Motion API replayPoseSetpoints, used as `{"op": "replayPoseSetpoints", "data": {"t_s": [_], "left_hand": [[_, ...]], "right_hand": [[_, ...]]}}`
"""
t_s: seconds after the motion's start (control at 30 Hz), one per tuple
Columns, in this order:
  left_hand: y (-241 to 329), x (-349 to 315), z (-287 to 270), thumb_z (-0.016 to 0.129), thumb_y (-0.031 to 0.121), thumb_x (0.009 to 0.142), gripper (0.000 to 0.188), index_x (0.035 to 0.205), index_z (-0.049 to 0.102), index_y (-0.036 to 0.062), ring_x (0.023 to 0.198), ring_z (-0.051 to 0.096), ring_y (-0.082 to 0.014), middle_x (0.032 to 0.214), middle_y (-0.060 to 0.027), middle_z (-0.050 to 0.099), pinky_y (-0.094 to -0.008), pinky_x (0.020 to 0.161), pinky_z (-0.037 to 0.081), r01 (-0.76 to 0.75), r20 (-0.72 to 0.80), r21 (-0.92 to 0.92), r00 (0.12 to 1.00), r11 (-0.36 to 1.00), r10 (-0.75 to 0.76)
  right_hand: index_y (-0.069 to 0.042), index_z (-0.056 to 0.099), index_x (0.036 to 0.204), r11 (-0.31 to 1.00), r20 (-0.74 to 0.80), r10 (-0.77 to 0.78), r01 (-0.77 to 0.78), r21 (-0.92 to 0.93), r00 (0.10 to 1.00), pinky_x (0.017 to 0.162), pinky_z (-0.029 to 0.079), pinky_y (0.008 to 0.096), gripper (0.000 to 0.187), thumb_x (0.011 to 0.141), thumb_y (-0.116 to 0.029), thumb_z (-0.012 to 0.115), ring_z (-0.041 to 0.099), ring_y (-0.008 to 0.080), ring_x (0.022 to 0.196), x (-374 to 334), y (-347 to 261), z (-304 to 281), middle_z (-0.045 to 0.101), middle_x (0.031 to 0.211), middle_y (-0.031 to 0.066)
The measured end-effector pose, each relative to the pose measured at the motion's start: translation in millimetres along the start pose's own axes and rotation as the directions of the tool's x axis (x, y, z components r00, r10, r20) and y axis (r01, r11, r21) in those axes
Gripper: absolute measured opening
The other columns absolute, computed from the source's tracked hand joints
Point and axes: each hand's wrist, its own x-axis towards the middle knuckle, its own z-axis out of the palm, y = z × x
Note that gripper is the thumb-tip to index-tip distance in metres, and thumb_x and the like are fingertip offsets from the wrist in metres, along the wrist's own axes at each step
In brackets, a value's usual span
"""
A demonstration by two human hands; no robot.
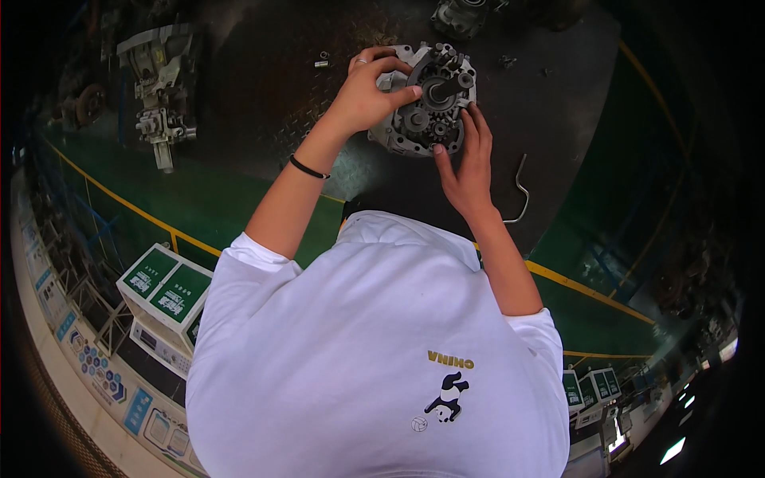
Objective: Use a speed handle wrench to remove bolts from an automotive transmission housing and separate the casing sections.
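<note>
An opened gearbox (392,137) in a pale metal housing sits on the dark table, its gears exposed. A thick shaft (453,88) sticks out of the large gear, and smaller gears (416,119) mesh below it. My left hand (366,97) curls over the housing's upper left side, its thumb at the edge of the large gear. On the right side, my right hand (468,171) spans the rim, with the thumb at the lower edge and the fingers against the right edge. Both hands grip the gearbox; the left fingertips are partly hidden behind its parts.
A bent metal rod (522,190) lies at the table's right. Small metal pieces (321,60) lie left of the gearbox. Another gearbox assembly (162,88) stands at far left, and a metal casing (460,17) sits behind. Green-and-white boxes (166,283) are at lower left.
</note>
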Motion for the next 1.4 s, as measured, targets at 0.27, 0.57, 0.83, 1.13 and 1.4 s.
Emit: {"op": "replayPoseSetpoints", "data": {"t_s": [0.27,0.57,0.83,1.13,1.4], "left_hand": [[-9,15,4,0.082,0.021,0.08,0.029,0.102,0.072,0.0047,0.113,0.063,-0.0241,0.152,-0.0112,0.048,-0.0366,0.093,0.051,0.025,0.171,-0.427,0.984,0.904,0.053],[0,13,10,0.08,0.017,0.076,0.026,0.093,0.069,0.001,0.124,0.058,-0.0258,0.152,-0.0117,0.048,-0.0363,0.094,0.051,0.113,0.18,-0.439,0.983,0.892,-0.036],[4,16,9,0.075,0.007,0.078,0.023,0.096,0.062,0.0008,0.101,0.058,-0.0145,0.148,-0.0076,0.052,-0.0314,0.088,0.048,0.029,0.148,-0.232,0.989,0.972,0.006],[-15,12,2,0.083,0.026,0.086,0.043,0.11,0.055,0.0043,0.131,0.048,-0.0248,0.153,-0.0145,0.046,-0.0386,0.105,0.043,-0.012,0.226,-0.461,0.965,0.887,0.131],[-10,5,4,0.086,0.046,0.08,0.062,0.117,0.056,0.0058,0.121,0.054,-0.0263,0.129,-0.0115,0.059,-0.0378,0.102,0.044,0.087,0.317,-0.232,0.948,0.969,-0.009]], "right_hand": [[-0.001,0.031,0.155,0.999,0.027,0.032,-0.032,-0.017,0.999,0.114,0.037,0.0502,0.085,0.092,-0.04,0.072,0.036,0.0469,0.141,-2,-4,3,0.029,0.156,0.0271],[-0.004,0.031,0.156,0.995,0.009,0.071,-0.071,-0.071,0.997,0.111,0.04,0.0515,0.082,0.092,-0.036,0.072,0.036,0.0493,0.14,0,-4,10,0.027,0.155,0.0288],[-0.004,0.029,0.157,0.995,0.001,0.093,-0.093,-0.042,0.996,0.11,0.043,0.051,0.081,0.092,-0.028,0.072,0.035,0.0506,0.141,-1,-7,12,0.026,0.155,0.0292],[-0.003,0.027,0.158,0.995,-0.016,0.072,-0.073,-0.065,0.997,0.109,0.043,0.0503,0.082,0.092,-0.027,0.071,0.035,0.0508,0.14,-7,0,18,0.025,0.155,0.0291],[-0.003,0.025,0.159,0.995,-0.01,0.064,-0.064,-0.074,0.998,0.109,0.043,0.0499,0.083,0.093,-0.027,0.07,0.035,0.0504,0.14,-16,6,22,0.022,0.156,0.0287]]}}
